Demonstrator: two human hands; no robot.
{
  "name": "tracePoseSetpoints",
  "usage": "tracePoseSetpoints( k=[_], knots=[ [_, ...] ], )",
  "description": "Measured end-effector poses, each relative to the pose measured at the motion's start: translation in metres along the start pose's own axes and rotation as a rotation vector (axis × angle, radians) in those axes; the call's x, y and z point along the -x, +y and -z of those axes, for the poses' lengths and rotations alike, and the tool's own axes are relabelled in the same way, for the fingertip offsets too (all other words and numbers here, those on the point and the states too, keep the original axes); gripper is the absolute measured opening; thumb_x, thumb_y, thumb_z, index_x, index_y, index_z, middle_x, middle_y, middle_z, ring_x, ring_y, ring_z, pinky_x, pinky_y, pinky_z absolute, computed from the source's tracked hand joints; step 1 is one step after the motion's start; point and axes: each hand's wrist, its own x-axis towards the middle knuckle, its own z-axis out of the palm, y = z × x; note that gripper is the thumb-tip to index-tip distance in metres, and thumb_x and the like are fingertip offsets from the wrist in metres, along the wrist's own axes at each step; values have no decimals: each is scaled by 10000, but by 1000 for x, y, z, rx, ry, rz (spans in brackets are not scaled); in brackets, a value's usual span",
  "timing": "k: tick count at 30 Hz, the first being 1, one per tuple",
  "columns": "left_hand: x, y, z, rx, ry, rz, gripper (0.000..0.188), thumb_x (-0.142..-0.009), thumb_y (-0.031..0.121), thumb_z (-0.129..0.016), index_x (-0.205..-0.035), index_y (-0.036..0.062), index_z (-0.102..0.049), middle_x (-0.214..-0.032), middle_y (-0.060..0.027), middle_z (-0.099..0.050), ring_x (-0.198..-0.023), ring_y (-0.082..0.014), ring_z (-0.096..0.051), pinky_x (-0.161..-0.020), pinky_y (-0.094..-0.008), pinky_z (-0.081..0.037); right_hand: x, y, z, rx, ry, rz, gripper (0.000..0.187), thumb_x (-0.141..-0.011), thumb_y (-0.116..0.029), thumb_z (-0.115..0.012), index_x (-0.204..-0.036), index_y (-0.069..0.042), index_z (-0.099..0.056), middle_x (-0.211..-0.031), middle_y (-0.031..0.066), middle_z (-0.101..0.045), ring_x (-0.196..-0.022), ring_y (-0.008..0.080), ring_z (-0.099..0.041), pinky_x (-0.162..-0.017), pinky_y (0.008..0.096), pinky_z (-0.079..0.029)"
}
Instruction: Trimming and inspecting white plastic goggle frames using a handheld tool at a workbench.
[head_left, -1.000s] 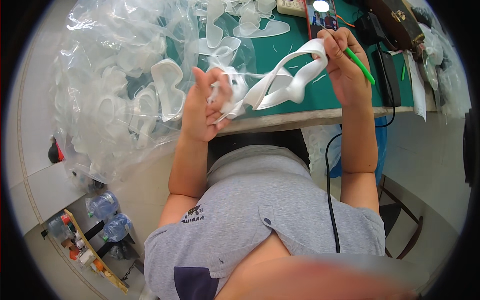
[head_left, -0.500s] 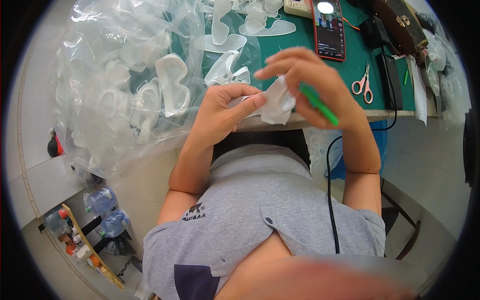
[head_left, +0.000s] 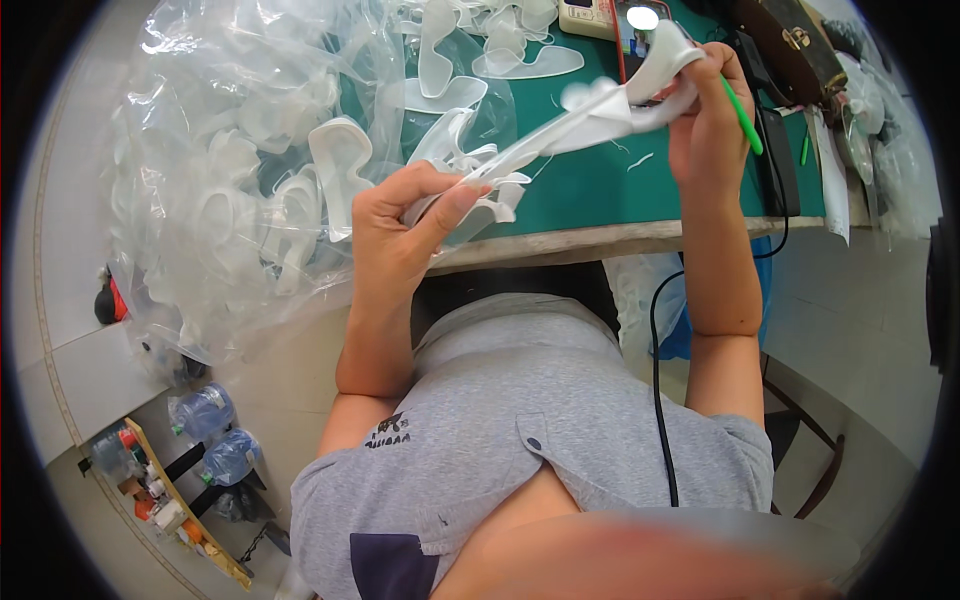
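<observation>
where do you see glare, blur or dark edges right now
Head view: whitish glare on the bag and a bright round spot on the phone; head view: the white piece partly smeared; head view: a patch at the bottom too blurred to identify; head view: black corners.

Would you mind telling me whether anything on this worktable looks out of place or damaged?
Only something minor: a few thin white scraps lie loose on the green surface, apart from the shaped white pieces at left, like stray litter. Nothing looks spilled or clearly damaged.
</observation>
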Motion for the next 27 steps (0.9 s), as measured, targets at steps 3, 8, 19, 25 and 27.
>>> tracePoseSetpoints(
  k=[3,8,19,25,27],
  knots=[
    [2,-2,1,-62,58,-128,91,-788,67,-720,-863,15,-723,-780,-4,-533,-721,-80,-476,-624,-197,-356,-8,-3,6,-302,197,-216,79,-850,-18,-544,-812,-23,-475,-708,69,-489,-650,153,-501,-621,299,-437],
    [0,-6,-2,-16,112,-186,80,-779,59,-713,-830,1,-695,-971,-64,-550,-893,-132,-487,-804,-257,-379,-25,-11,41,-531,166,-386,97,-885,-74,-502,-809,-15,-496,-743,61,-446,-661,147,-427,-562,291,-378],
    [-14,-2,-32,-342,-12,-470,688,-749,273,-753,-1322,56,-440,-1315,-149,-490,-1245,-284,-428,-1032,-394,-323,14,-26,-7,68,-269,-308,104,-884,-142,-567,-837,-71,-508,-559,19,-448,-385,39,-290,-337,180,-226],
    [-26,-6,-44,-141,-351,29,402,-813,226,-716,-1125,0,-599,-1023,-104,-666,-959,-202,-620,-871,-330,-463,16,-39,-40,86,-399,-583,209,-834,-144,-694,-840,-91,-492,-630,-18,-506,-494,73,-474,-431,217,-374],
    [-21,-4,-48,62,-291,65,318,-841,191,-688,-1076,-13,-622,-933,-90,-679,-874,-172,-634,-804,-302,-480,19,-17,-44,153,-322,-54,199,-846,-192,-688,-844,-54,-545,-601,-6,-551,-414,90,-458,-399,230,-372]
  ],
)
